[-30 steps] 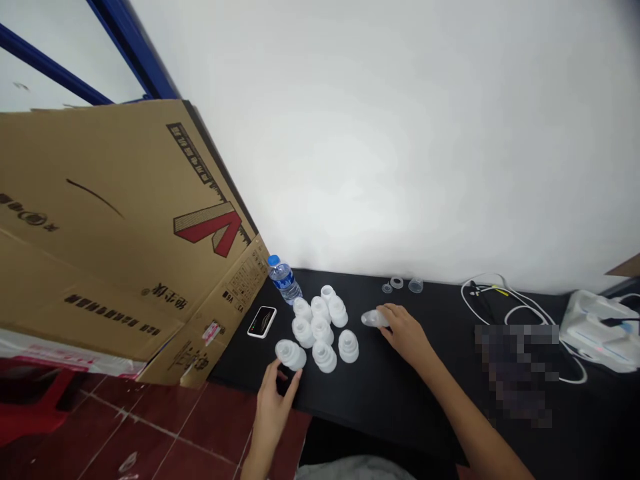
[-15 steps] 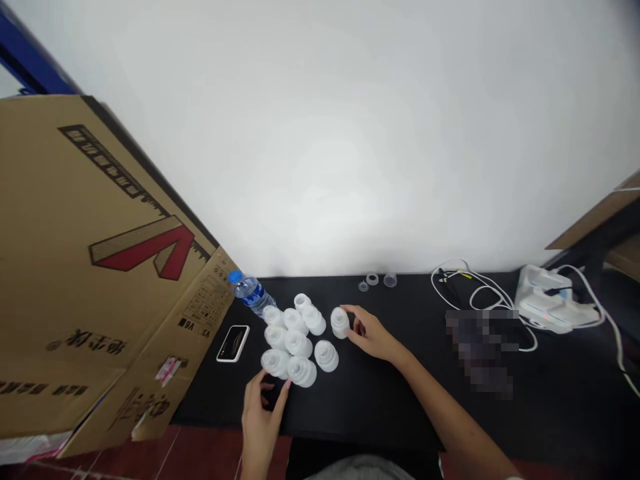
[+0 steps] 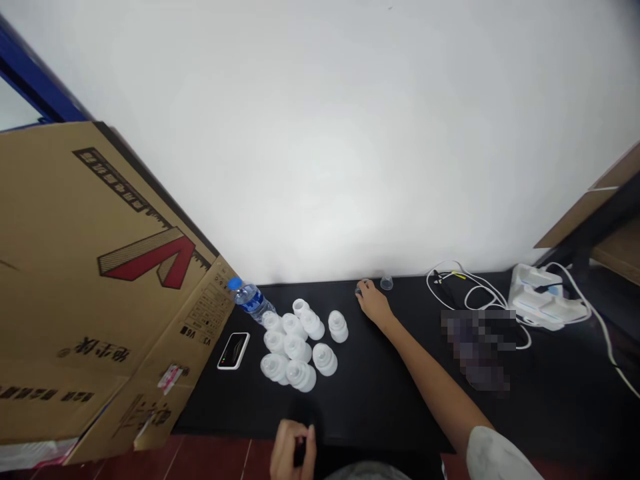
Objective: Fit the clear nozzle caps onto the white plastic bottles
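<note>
My left hand (image 3: 293,450) is at the table's front edge, its fingers curled in toward the thumb and nothing visible in it. At the back of the table, my right hand (image 3: 374,305) reaches down with its fingertips on a small clear bottle nipple (image 3: 358,291), which they mostly cover. Just right of those fingers lies a clear cap (image 3: 387,283). White baby bottles with nipple tops stand in a cluster (image 3: 297,348) left of centre. Two of them, a rear bottle (image 3: 339,327) and a nearer bottle (image 3: 325,359), stand on the cluster's right side.
A water bottle (image 3: 250,299) with a blue cap and a white-framed phone (image 3: 233,351) are at the left, beside a large cardboard box (image 3: 145,320). White cables (image 3: 480,291) and a white charging dock (image 3: 537,297) occupy the right. A pixelated patch hides something near them.
My right hand has let go of a baby bottle and moved back to the small clear parts. My left hand has withdrawn from the cluster toward the front edge, its fingers curling in.
</note>
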Action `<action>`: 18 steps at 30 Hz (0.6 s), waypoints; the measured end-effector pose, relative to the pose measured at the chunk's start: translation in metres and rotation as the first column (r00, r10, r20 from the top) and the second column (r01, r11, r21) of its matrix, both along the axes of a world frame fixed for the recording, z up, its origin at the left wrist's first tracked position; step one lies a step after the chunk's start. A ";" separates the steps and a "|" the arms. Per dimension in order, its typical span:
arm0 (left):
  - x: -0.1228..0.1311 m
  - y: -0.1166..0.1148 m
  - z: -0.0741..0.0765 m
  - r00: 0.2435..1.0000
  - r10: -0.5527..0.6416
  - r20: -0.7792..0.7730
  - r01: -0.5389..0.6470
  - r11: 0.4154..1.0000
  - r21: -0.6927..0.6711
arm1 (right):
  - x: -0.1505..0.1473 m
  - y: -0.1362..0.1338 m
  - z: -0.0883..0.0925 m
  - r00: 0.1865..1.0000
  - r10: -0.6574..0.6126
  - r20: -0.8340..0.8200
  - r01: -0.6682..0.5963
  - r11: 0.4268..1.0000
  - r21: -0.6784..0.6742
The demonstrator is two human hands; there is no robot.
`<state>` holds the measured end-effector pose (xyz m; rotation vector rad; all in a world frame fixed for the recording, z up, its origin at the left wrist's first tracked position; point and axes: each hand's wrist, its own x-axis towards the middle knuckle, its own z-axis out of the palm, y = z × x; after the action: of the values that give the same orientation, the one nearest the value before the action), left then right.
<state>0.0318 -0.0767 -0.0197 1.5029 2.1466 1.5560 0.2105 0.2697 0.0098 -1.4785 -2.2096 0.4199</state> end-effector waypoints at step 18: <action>0.097 0.192 0.016 0.853 -0.517 -0.074 0.504 0.852 -0.141 | 0.070 -0.070 -0.012 0.917 0.299 -0.262 -0.312 0.950 -0.006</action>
<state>0.1292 0.1154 -0.0040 1.9459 1.6401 1.1632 0.2800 0.2001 -0.0026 -1.0286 -2.2300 0.7282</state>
